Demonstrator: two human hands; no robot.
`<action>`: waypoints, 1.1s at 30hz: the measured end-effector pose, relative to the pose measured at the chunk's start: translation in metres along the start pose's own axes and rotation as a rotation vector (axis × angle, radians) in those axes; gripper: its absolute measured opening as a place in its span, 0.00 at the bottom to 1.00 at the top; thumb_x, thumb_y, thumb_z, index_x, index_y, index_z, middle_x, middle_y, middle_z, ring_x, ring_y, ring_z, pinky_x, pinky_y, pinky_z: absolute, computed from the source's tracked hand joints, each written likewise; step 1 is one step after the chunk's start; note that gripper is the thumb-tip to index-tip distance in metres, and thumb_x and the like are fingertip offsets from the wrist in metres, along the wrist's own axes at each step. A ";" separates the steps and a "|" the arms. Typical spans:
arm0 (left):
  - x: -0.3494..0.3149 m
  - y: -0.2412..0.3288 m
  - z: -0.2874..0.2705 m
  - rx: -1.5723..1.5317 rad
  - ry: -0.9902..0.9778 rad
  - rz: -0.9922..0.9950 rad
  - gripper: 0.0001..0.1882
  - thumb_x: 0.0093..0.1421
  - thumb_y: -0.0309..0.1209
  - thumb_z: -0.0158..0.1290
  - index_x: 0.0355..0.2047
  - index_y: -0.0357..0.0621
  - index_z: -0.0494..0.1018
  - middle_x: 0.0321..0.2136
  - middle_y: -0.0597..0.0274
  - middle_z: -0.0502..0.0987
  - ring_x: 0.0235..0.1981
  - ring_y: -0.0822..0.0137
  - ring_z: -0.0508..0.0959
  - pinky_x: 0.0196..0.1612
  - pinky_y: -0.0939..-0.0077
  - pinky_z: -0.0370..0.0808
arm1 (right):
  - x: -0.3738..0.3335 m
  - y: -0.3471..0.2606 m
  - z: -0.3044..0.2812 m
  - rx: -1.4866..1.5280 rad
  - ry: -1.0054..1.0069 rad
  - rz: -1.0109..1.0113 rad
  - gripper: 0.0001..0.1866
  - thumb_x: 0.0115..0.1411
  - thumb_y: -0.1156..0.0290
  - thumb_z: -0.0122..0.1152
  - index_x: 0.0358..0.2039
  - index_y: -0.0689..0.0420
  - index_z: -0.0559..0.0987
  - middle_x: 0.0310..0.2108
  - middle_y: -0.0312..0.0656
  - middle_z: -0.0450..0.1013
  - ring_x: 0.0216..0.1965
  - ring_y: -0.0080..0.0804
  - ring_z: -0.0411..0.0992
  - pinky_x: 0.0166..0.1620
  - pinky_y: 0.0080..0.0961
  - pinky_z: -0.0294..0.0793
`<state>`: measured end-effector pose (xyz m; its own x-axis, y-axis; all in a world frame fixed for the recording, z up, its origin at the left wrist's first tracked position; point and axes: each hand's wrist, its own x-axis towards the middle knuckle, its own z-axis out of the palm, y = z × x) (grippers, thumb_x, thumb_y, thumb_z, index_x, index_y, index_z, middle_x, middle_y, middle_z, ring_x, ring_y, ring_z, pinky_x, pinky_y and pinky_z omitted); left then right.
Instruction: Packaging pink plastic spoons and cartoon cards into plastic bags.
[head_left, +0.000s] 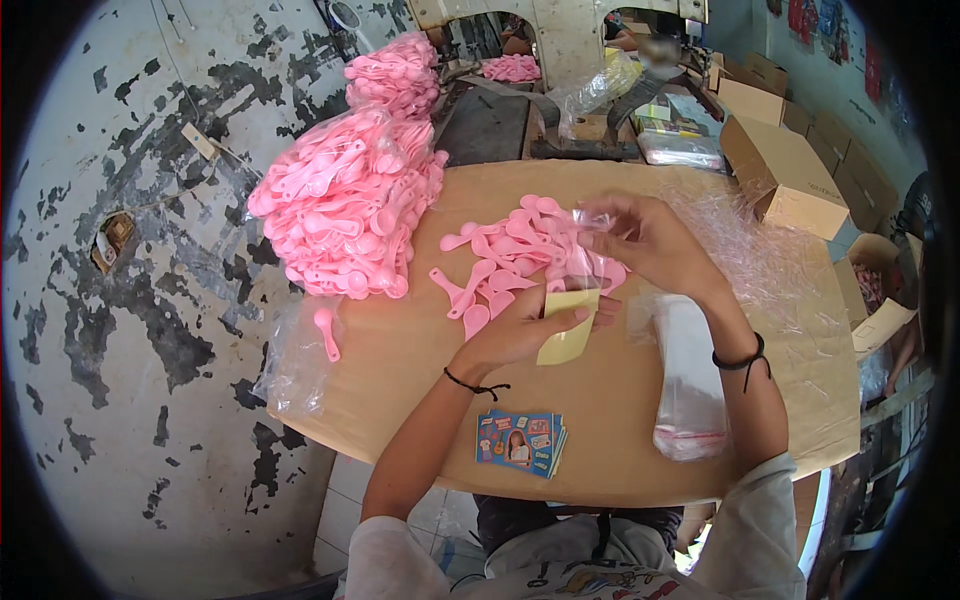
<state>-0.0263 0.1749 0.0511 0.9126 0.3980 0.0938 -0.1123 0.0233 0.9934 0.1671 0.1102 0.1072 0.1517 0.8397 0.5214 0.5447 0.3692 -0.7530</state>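
My left hand is closed on a yellow card, thumb across its front. Above the card, a clear plastic bag stretches up toward my right hand, whose fingers pinch its upper end. Just behind both hands lies a loose spread of pink plastic scoops, partly hidden by them. Nearer to me, a small stack of printed picture cards lies on the table. By my right forearm rests a stack of long clear bags.
Large bags of pink scoops are heaped at the table's left. A single scoop lies by a crumpled clear bag. Plastic scraps cover the right side, beside cardboard boxes. A metal frame stands behind.
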 end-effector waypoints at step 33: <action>0.004 -0.007 0.000 0.175 0.364 0.209 0.16 0.71 0.34 0.39 0.53 0.38 0.66 0.37 0.57 0.79 0.31 0.72 0.79 0.30 0.78 0.73 | 0.005 0.000 -0.025 0.052 -0.014 -0.041 0.05 0.60 0.76 0.56 0.36 0.63 0.77 0.27 0.35 0.74 0.29 0.17 0.68 0.33 0.18 0.70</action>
<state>-0.0214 0.1763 0.0449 0.6758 0.6752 0.2956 -0.1831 -0.2347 0.9547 0.1883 0.1042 0.1200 0.1183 0.8290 0.5465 0.5062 0.4232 -0.7515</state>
